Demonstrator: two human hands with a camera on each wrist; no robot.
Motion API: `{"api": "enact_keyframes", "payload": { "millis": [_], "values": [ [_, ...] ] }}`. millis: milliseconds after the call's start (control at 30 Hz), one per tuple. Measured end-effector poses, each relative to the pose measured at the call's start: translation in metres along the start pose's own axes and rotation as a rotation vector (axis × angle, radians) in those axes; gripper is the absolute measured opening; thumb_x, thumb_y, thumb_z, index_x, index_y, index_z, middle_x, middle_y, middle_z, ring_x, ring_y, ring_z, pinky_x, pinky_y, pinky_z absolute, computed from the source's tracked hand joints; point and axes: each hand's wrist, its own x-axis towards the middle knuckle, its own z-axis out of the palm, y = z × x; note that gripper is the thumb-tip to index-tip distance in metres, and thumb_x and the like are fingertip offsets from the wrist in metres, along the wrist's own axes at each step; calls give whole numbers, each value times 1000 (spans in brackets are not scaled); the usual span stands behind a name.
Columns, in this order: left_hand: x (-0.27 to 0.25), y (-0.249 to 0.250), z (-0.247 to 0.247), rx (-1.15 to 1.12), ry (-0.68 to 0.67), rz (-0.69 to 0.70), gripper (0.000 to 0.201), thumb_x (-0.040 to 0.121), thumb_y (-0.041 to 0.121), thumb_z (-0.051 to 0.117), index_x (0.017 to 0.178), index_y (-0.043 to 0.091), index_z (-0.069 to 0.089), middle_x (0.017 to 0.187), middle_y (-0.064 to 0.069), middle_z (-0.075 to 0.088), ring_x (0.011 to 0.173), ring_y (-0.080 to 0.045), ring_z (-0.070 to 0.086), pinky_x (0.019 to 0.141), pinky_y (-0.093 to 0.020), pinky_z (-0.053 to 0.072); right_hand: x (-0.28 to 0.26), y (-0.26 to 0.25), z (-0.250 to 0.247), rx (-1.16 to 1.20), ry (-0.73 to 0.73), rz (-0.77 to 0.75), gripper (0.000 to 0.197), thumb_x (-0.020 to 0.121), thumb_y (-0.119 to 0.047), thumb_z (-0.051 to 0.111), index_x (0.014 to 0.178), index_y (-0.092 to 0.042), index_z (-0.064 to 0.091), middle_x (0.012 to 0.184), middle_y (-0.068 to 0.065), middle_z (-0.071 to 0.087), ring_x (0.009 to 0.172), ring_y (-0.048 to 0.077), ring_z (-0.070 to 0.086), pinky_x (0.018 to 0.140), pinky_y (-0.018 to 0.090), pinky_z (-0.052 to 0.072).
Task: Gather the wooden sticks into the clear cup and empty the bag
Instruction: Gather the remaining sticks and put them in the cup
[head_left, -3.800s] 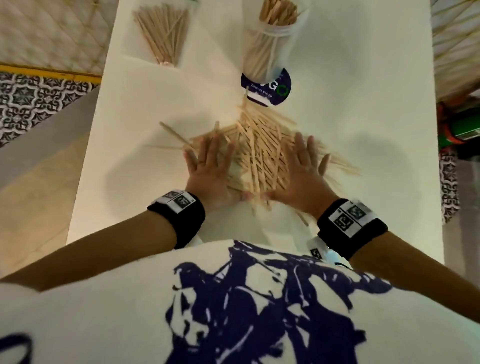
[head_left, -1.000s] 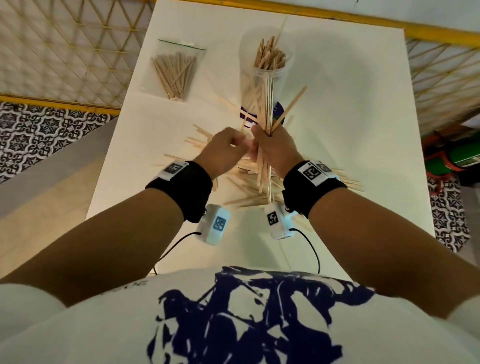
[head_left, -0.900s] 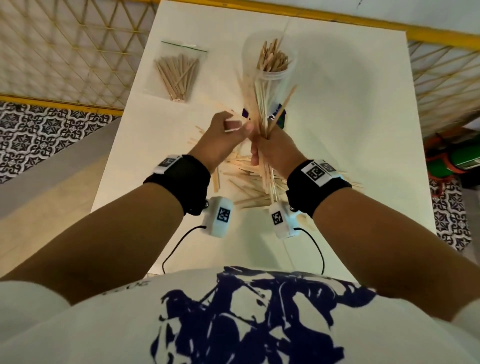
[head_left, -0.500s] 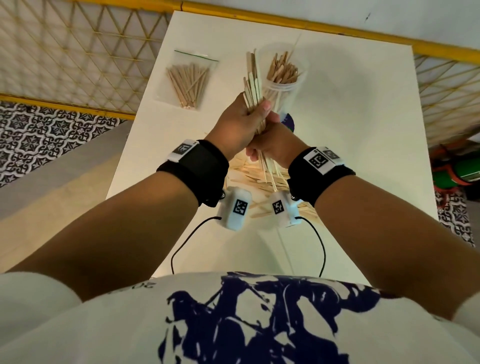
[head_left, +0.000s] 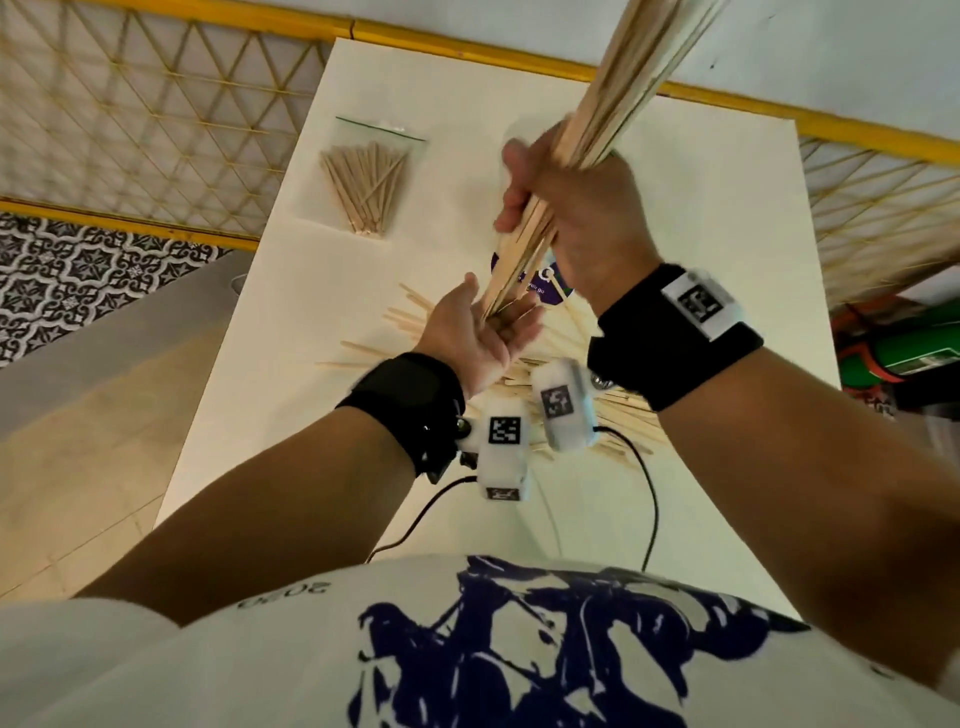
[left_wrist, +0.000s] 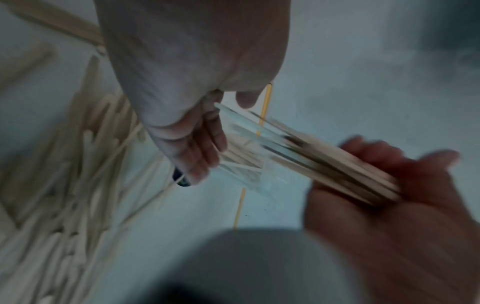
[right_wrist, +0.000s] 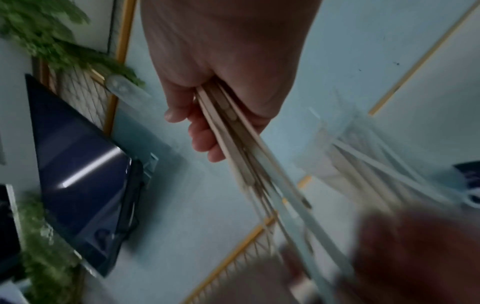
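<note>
Since half a second back, both hands have split apart: the right hand (head_left: 576, 208) has gone up toward the camera with the bundle of sticks (head_left: 618, 98) clamped in its curled fingers, and the left hand (head_left: 480, 332) has dropped away and turned palm up, fingers relaxed and holding nothing, with the bundle's lower ends touching the palm, squaring them up I'd guess. What matters for the next move: the bundle's long axis runs up and away toward the far right, lower ends pointing back at the person, and the cup (left_wrist: 246, 162) sits on the table (head_left: 701, 260) past the hands toward the far edge, mostly hidden behind the right hand in the head view, so the right hand is the nearer one and the bundle probably has to come upright over the rim. Counts: one cup with some sticks in it already, one bag (head_left: 371, 182) near the far left corner, still holding sticks, one held bundle, one loose pile (head_left: 415, 332) mid-table. Sticks themselves are too many to count.
</note>
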Motion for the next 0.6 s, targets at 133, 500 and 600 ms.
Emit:
{"api": "enact_keyframes", "payload": {
  "millis": [133,500,600],
  "values": [
    [1,5,5,-23,40,27,43,98,13,30,79,-4,65,69,-15,65,55,-22,67,52,-28,58,-20,31,2,-18,25,103,23,83,5,65,101,-3,53,67,11,57,57,24,58,59,31,54],
    [-1,5,-2,3,2,36,33,99,18,38,85,4,65,73,-7,69,66,-16,69,61,-27,59,-31,46,10,-43,-26,242,25,71,-7,75,93,-13,63,67,2,64,70,21,64,85,43,53],
    [0,7,-3,30,45,14,35,99,16,35,84,2,63,69,-9,68,62,-18,69,56,-27,58,-30,45,9,-55,-13,225,15,69,-8,74,79,-13,63,67,0,64,67,19,62,77,36,53]
  ]
}}
